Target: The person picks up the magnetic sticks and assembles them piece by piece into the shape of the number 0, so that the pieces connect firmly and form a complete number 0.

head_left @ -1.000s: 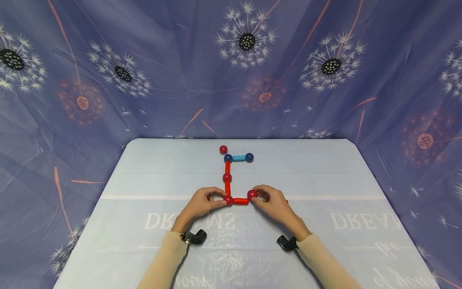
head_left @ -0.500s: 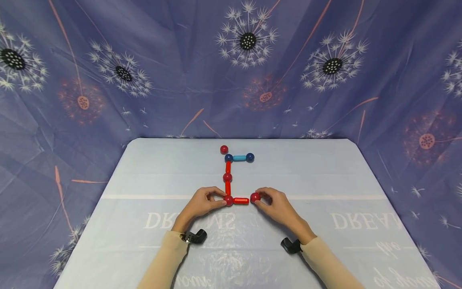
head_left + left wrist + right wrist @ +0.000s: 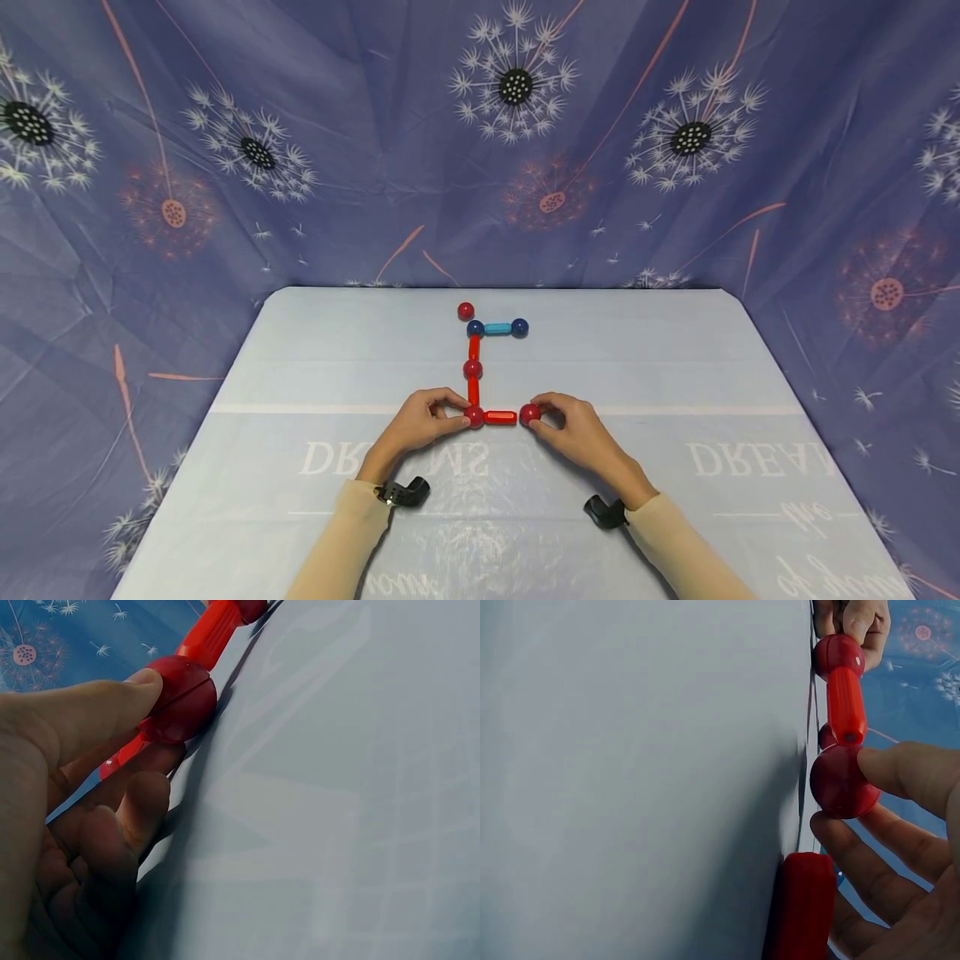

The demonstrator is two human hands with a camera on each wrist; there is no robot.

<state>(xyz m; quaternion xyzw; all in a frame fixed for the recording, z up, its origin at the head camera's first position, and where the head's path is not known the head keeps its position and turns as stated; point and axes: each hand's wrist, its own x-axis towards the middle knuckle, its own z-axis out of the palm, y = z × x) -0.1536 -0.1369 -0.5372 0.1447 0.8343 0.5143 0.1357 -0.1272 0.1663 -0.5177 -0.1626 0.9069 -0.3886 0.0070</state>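
My left hand [image 3: 431,421] pinches the red ball [image 3: 180,697] at the lower left corner of a ball-and-rod figure on the table. From that ball a red rod [image 3: 500,417] points right, its far end bare. My right hand [image 3: 577,425] pinches another red ball [image 3: 529,414] between thumb and fingers, in line with the rod. A narrow gap shows between them in the head view. Upward from the corner run a red rod [image 3: 473,390], a red ball [image 3: 472,368], a second red rod and a dark blue ball [image 3: 476,329].
A light blue rod [image 3: 497,329] joins the upper blue ball to another dark blue ball [image 3: 520,327]. A loose red ball [image 3: 466,311] lies behind them. Another red rod [image 3: 806,907] lies beneath my right hand, hidden in the head view. Patterned cloth [image 3: 480,167] rises behind the table.
My right hand has drawn its red ball slightly right and toward me, from the rod's end to just beyond it. My left hand has stayed put.
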